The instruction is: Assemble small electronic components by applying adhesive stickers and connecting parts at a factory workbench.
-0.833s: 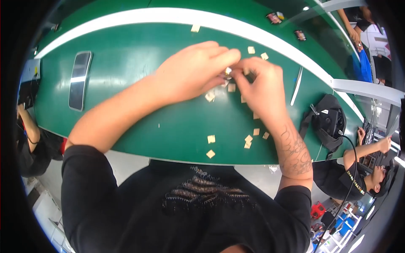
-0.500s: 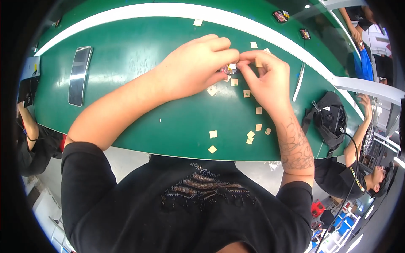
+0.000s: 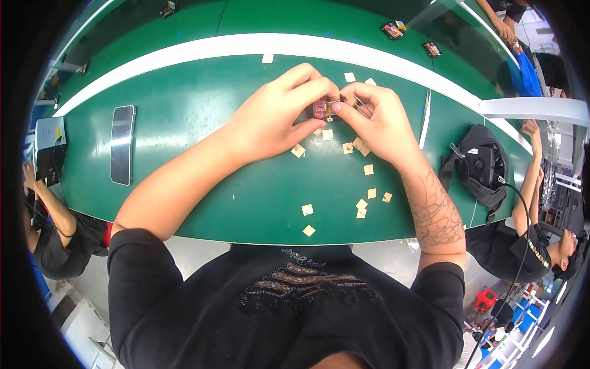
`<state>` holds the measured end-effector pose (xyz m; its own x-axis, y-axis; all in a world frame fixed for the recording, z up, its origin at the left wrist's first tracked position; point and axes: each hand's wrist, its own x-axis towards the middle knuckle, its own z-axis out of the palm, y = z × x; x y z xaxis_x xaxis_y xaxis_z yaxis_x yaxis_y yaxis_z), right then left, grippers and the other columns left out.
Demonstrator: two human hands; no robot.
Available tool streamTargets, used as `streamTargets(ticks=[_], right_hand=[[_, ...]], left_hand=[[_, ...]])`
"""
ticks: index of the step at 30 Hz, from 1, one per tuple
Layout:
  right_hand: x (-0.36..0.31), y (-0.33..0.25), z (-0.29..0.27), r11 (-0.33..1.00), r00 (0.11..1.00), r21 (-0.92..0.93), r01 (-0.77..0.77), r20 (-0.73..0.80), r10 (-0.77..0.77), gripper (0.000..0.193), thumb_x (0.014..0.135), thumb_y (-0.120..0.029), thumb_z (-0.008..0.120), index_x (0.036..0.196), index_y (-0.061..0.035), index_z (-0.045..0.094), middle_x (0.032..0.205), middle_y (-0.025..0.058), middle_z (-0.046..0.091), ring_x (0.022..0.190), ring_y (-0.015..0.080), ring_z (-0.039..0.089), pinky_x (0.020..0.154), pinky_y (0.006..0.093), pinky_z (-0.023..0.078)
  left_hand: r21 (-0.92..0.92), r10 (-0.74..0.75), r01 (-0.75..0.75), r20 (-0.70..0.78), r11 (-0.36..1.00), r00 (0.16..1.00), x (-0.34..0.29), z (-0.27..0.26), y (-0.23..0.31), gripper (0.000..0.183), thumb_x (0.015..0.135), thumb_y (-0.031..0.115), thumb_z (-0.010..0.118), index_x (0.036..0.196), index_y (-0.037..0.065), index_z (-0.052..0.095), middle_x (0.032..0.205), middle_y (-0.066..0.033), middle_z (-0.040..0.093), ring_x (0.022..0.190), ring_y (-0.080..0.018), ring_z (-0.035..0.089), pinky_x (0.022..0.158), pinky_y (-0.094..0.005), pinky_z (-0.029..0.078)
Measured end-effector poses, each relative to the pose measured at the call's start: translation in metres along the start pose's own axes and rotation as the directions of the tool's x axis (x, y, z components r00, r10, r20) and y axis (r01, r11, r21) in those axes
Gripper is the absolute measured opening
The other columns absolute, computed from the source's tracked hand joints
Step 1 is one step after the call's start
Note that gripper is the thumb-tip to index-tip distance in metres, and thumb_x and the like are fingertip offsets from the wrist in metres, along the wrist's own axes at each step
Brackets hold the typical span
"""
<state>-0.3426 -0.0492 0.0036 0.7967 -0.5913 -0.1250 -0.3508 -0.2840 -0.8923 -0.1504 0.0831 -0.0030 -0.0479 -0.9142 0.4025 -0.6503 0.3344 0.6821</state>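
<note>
My left hand [image 3: 289, 101] is closed around a small dark module with a red circuit board [image 3: 320, 109], holding it just above the green table. At the board's right side, my right hand [image 3: 372, 117] has thumb and fingers pinched together. What sits in that pinch is mostly hidden by the fingers; a thin pale edge shows there. Small tan square pieces lie scattered below and around both hands, among them one square [image 3: 327, 134] right under the module and another [image 3: 298, 150] under the left wrist.
A phone [image 3: 122, 145] lies at the left of the table. White tweezers [image 3: 425, 120] and a black bag with a cable [image 3: 482, 163] are to the right. Similar modules [image 3: 393, 29] rest beyond the white rail [image 3: 246, 46]. Other people work on both sides.
The whole view has shifted, so the table sits lower in it. The module's red board shows more between my hands, and my right fingers have curled closer at its side.
</note>
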Motion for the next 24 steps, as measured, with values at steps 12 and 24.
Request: streamTargets(ticks=[12,24], right_hand=[[-0.009,0.001,0.015,0.983,0.994,0.154,0.1,-0.054,-0.093,0.006,0.096,-0.004,0.078,0.098,0.0009,0.076,0.081,0.0032,0.074,0.072,0.0049,0.059,0.064,0.026,0.048],[-0.005,-0.003,0.019,0.972,0.986,0.171,0.16,-0.067,-0.151,0.004,0.097,-0.002,0.077,0.098,0.0011,0.075,0.083,0.0051,0.076,0.072,0.0069,0.065,0.066,0.0272,0.053]], left_hand=[[-0.31,-0.271,0.375,0.329,0.874,0.904,0.013,-0.015,-0.005,0.026,0.097,-0.002,0.075,0.119,0.002,0.062,0.09,-0.0041,0.073,0.082,-0.0087,0.068,0.066,-0.0269,0.046],[-0.28,-0.279,0.366,0.305,0.888,0.911,0.013,-0.016,-0.007,0.017,0.097,-0.004,0.073,0.106,0.002,0.059,0.088,-0.0037,0.071,0.078,-0.0079,0.06,0.066,-0.0269,0.045]])
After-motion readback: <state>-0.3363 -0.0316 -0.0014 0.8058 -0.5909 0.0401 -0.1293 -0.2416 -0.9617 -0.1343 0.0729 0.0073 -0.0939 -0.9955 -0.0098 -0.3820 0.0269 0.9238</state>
